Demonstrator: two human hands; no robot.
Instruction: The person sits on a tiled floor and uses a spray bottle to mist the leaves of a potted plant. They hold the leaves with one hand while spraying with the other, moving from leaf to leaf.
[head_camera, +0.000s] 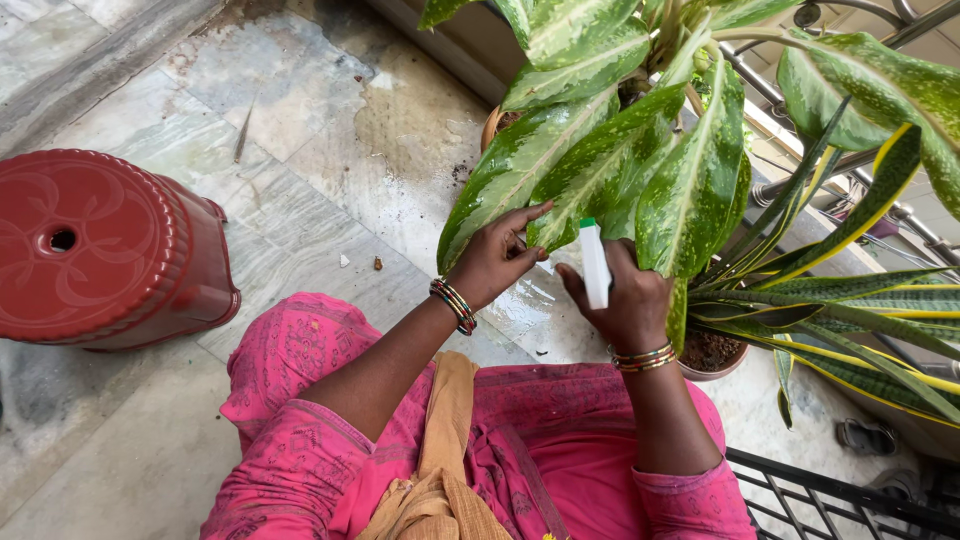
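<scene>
Clasping a small white bottle (595, 265) with a green tip, the right hand (628, 300) is wrapping its fingers round the body, thumb lying along the front, nozzle end pointing up toward the foliage. Just beside it, the left hand (497, 255) is pinching the edge of a long speckled leaf (520, 165) between thumb and fingers, holding it spread and steady.

That leaf is hanging from a broad variegated plant (640, 130) whose terracotta pot (490, 125) is sitting on the stained stone floor (300, 110). A second pot (712, 358), with stiff yellow-edged blades (850, 310), is standing close to the right wrist. A red plastic stool (100, 245) is resting well apart on the left, and a black wire rack (830, 495) is showing at the lower right.

Judging from this, the work is going best with the leaf supported from beneath, not creased, and the bottle kept near its surface and aimed squarely, so neighbouring leaves are not being knocked or bent.
</scene>
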